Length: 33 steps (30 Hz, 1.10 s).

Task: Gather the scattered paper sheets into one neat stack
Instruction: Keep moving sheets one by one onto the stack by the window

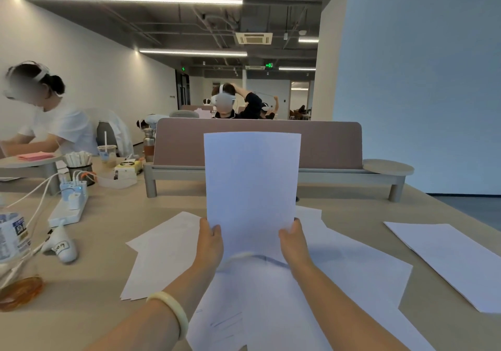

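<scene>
Beige wooden desk [352, 215] in an open office, with a mauve padded divider panel [257, 144] on its far edge. Items as I see them:

Held upright white paper sheets [252, 182]: raised on end above the desk centre, lower edge down; I cannot tell how many.

Left hand [210, 242]: fingers curled closed on the lower left edge of the held sheets; pale green bangle [173, 312] on the wrist.

Right hand [294, 242]: fingers closed on the lower right edge, thumb in front.

Loose white sheets [162, 256]: flat and overlapping beneath the hands, fanning left, right and near.

Separate white sheet [455, 258]: flat at far right, well apart from the rest.

White power strip with plugged chargers [71, 204]: left side.

Clear plastic water bottle [12, 237]: left edge, partly cut off.

Black cup of white sticks [80, 165]: far left.

Seated person in white shirt [54, 123]: neighbouring desk, far left.
</scene>
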Motion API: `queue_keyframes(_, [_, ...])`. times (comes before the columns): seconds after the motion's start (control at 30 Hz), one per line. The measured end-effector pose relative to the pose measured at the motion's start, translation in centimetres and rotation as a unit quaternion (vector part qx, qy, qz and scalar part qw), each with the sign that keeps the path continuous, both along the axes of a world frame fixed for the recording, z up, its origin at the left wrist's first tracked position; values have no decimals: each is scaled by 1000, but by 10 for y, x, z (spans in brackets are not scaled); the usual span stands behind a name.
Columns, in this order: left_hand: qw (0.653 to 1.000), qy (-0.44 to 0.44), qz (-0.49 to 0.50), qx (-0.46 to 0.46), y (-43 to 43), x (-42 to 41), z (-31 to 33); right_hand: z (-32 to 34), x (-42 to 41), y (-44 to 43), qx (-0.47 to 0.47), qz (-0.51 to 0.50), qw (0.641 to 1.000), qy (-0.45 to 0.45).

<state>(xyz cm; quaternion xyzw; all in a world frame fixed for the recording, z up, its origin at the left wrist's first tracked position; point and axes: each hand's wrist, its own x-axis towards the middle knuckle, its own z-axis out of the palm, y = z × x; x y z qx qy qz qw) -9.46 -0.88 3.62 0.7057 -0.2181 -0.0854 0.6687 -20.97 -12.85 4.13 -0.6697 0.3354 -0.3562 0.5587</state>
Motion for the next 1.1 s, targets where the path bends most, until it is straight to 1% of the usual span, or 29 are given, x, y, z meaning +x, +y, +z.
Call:
queue_keyframes(0.07, [1000,5,-6,10,-1,-2,-5,-4,0,1,7,5,1000,7])
queue_keyframes(0.17, [999,8,-3,40,-2,-8,-20,-21,-3,5,11,6,999,41])
queue_keyframes(0.3, [998,-18,7,60,-5,-8,-24,-28,-2,3,19,0,998,55])
queue_keyframes(0.43, [995,-39,29,84,-7,-6,-20,-24,0,-2,-9,-6,997,76])
queue_keyframes(0.57, [994,-39,37,91,-11,-1,-14,-16,-1,-10,-33,-18,996,85])
queue_keyframes(0.87, [995,-64,22,77,-29,-11,6,5,-23,-37,-65,-41,995,59])
queue_keyframes(0.97, [996,-52,7,72,-44,-23,9,9,-41,-51,-79,-65,994,47])
queue_keyframes(1.1, [993,-58,-11,104,-82,-51,10,11,-83,-79,-92,-112,989,37])
